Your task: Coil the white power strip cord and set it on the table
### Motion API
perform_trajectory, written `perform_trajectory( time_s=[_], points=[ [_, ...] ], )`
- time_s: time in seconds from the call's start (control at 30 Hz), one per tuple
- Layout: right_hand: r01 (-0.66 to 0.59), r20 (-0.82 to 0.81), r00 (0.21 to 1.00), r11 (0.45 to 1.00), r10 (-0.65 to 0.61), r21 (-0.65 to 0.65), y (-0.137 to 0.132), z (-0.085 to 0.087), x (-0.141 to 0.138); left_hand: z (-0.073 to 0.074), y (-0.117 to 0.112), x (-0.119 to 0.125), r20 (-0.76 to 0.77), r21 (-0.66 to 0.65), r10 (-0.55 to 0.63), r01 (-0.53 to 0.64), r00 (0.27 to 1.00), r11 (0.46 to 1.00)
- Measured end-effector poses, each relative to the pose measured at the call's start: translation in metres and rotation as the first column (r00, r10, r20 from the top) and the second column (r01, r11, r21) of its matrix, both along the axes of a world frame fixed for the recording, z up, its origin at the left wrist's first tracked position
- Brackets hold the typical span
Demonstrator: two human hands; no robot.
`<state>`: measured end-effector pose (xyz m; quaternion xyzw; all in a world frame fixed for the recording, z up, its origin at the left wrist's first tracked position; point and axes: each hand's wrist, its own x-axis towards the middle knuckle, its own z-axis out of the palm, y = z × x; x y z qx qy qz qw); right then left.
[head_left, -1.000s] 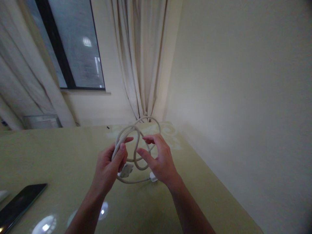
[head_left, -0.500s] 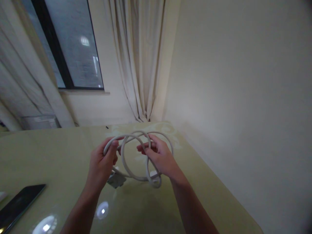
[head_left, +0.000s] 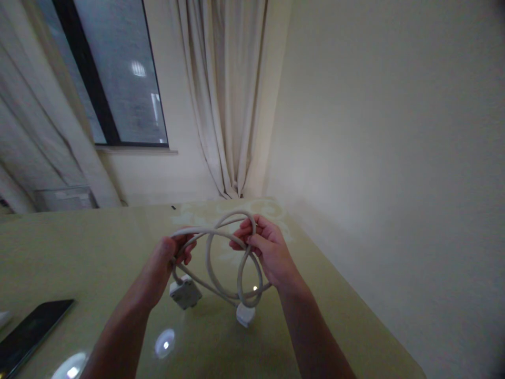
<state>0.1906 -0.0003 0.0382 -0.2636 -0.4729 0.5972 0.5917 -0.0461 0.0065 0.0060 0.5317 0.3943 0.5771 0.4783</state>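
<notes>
A thick white cable (head_left: 215,263) is looped in the air above a glossy yellow-green table (head_left: 79,247). My left hand (head_left: 165,260) is closed round the cable near its left end, where a square white plug block (head_left: 184,292) hangs just below. My right hand (head_left: 266,247) pinches the top of a loop between thumb and fingers. A second small white plug (head_left: 245,315) dangles under the loops, close to the table top.
A dark phone (head_left: 29,334) lies flat at the table's left front edge. Beyond the table are a window (head_left: 114,73), pale curtains (head_left: 224,95) in the corner and a bare wall (head_left: 394,158) on the right.
The loops have shifted: both plugs now hang lower and more visibly. My left hand has slid along the cable and my right hand has risen to pinch the loop's top.
</notes>
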Motion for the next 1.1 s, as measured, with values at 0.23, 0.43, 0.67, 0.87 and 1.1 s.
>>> perform_trajectory(
  time_s=[0.23, 0.43, 0.67, 0.87, 1.1],
  points=[
    [0.300, 0.179, 0.913, 0.901, -0.367, 0.312, 0.005, -0.002, 0.002, 0.011, -0.004, 0.008, -0.032, -0.122, 0.103, -0.106, 0.994, 0.987],
    [0.311, 0.285, 0.810, 0.788, -0.512, 0.532, 0.004, -0.006, 0.003, 0.010, -0.001, 0.000, 0.022, -0.026, 0.276, -0.276, 0.961, 0.961],
    [0.401, 0.284, 0.683, 0.670, -0.673, 0.624, 0.009, -0.006, 0.015, 0.017, -0.002, -0.004, 0.148, 0.028, 0.415, -0.423, 0.898, 0.906],
    [0.343, 0.349, 0.700, 0.722, -0.623, 0.601, 0.018, -0.006, 0.033, 0.023, -0.001, -0.016, 0.273, 0.009, 0.482, -0.503, 0.833, 0.864],
    [0.370, 0.295, 0.832, 0.866, -0.470, 0.337, 0.016, -0.004, 0.030, 0.005, 0.010, -0.021, -0.044, 0.044, 0.586, -0.585, 0.809, 0.810]
  ],
)
